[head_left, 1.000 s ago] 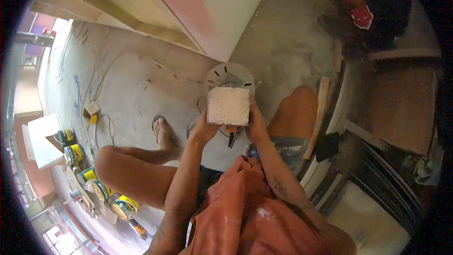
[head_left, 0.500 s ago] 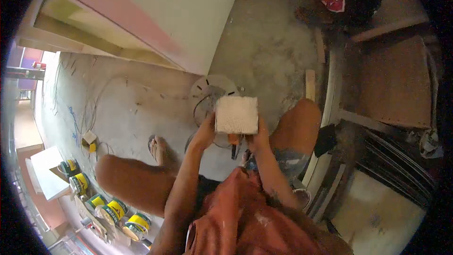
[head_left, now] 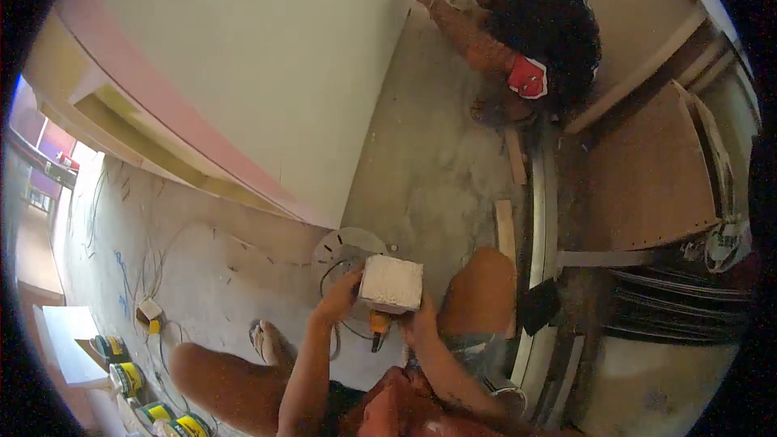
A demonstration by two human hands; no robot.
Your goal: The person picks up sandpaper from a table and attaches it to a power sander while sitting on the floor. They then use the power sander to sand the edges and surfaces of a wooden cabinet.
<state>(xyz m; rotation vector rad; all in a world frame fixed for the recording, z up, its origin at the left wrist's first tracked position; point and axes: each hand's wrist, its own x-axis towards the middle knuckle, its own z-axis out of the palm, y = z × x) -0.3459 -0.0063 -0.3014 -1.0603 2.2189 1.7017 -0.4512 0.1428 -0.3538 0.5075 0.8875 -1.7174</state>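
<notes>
A white rough-faced block (head_left: 392,282), roughly square, is held between my two hands above the floor. My left hand (head_left: 343,293) presses on its left side, fingers closed on it. On the block's lower right is my right hand (head_left: 418,324), partly hidden by it. Under the block an orange and black tool (head_left: 379,325) shows, hanging over the floor. A pale round disc (head_left: 348,244) lies on the floor just beyond the block, with a cable beside it.
A co-worker in black (head_left: 542,20) squats at the top right, hands at the edge of a large white panel (head_left: 243,57). Paint cans (head_left: 127,378) stand at the lower left. Wooden frames (head_left: 647,170) and stacked dark sheets (head_left: 680,303) are on the right.
The view has tilted up, so the block and my hands sit lower in it. More of the co-worker and the white panel now shows. Both hands still hold the block.
</notes>
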